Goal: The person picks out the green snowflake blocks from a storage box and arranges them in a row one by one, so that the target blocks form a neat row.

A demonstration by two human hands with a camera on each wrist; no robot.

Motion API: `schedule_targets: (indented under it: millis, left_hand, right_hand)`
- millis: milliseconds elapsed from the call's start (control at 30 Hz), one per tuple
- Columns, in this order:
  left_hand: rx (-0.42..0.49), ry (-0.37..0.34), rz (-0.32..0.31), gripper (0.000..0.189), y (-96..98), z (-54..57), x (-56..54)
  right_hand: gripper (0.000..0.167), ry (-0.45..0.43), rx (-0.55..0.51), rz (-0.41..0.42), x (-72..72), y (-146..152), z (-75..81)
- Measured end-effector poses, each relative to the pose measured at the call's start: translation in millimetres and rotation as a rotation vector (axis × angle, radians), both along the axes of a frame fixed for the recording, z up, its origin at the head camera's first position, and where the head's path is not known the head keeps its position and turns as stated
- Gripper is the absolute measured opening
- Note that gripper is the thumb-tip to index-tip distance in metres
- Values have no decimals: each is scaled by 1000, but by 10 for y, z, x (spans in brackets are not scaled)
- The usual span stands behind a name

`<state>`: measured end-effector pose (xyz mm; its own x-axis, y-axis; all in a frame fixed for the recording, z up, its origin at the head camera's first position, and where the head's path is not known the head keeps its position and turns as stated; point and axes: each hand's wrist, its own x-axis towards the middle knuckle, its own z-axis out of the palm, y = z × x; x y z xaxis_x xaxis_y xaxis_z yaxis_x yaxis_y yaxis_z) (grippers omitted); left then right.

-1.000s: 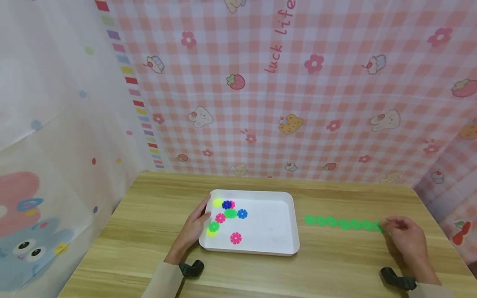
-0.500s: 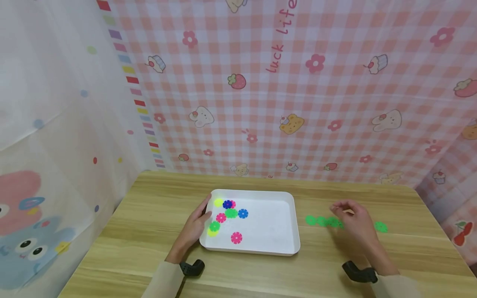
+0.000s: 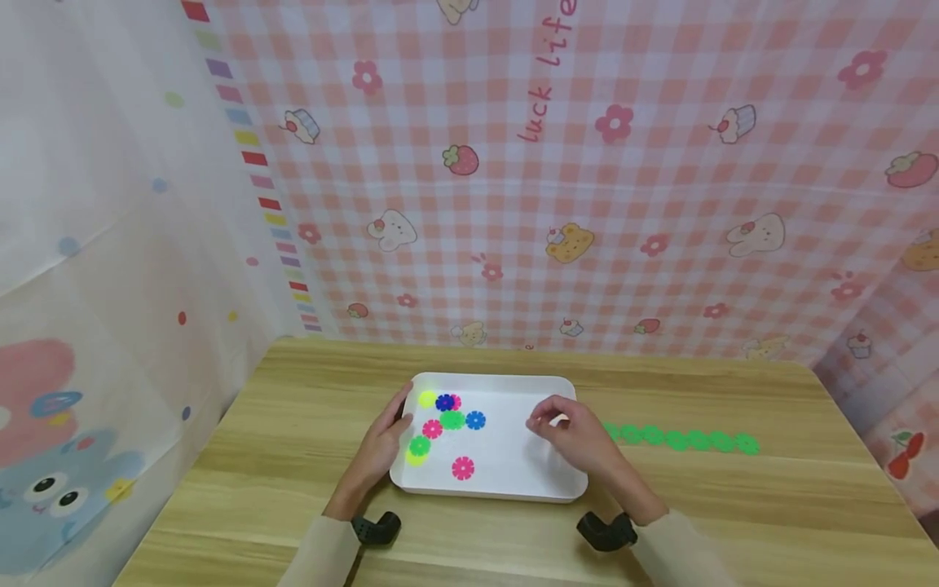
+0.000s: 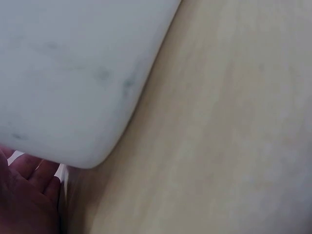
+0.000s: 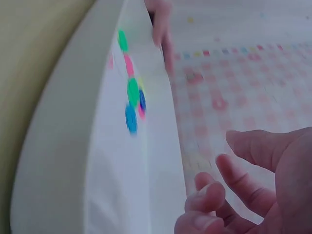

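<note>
One white rectangular tray (image 3: 506,456) holds three pink notched plastic discs (image 3: 463,468), two yellow ones (image 3: 427,399), two blue ones (image 3: 475,420), at least two green ones (image 3: 420,446), with seven green discs (image 3: 699,441) at three o'clock.

"luck life" (image 3: 546,72) on checked curtain (image 3: 513,204)

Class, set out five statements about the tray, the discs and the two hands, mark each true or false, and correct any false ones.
1. The left hand is at the left edge of the white tray. True.
2. The discs lined up beside the tray are pink. False: they are a row of green discs.
3. The right hand is over the tray. True.
4. That hand pinches a yellow disc. False: it holds nothing.
5. The lighter blue disc lies inside the tray. True.
</note>
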<state>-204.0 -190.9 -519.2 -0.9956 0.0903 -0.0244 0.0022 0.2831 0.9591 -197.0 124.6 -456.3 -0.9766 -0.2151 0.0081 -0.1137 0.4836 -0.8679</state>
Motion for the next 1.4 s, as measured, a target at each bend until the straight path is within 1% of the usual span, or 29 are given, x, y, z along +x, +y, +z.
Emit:
schedule_targets:
  millis: [133, 233, 367, 633, 900, 1000, 1133, 1267, 1400]
  left_hand:
    - [12, 0, -8, 53, 5, -13, -2]
    - [25, 8, -13, 53, 14, -25, -4]
    - [34, 12, -13, 53, 23, -25, -3]
    - [31, 2, -18, 53, 3, -16, 0]
    - [21, -11, -21, 53, 2, -11, -1]
    - [15, -12, -19, 53, 1, -7, -5]
    - [28, 11, -14, 53, -2, -29, -19]
    - [42, 19, -10, 53, 1, -16, -20]
    - [48, 25, -11, 53, 4, 2, -16]
  right_hand:
    - [6, -27, 11, 73, 0, -296, -42]
    - [9, -27, -1, 123, -15, -473, -85]
    - [12, -22, -24, 163, -18, -651, -139]
    - [17, -72, -30, 224, -5, -954, -182]
    - [24, -121, -12, 235, -40, -1161, -260]
    - [25, -136, -17, 222, -49, -1221, -271]
    - [24, -162, -19, 194, -65, -1305, -304]
    - [23, -150, 11, 165, -90, -1398, -355]
    - [23, -108, 69, 152, -104, -1479, -390]
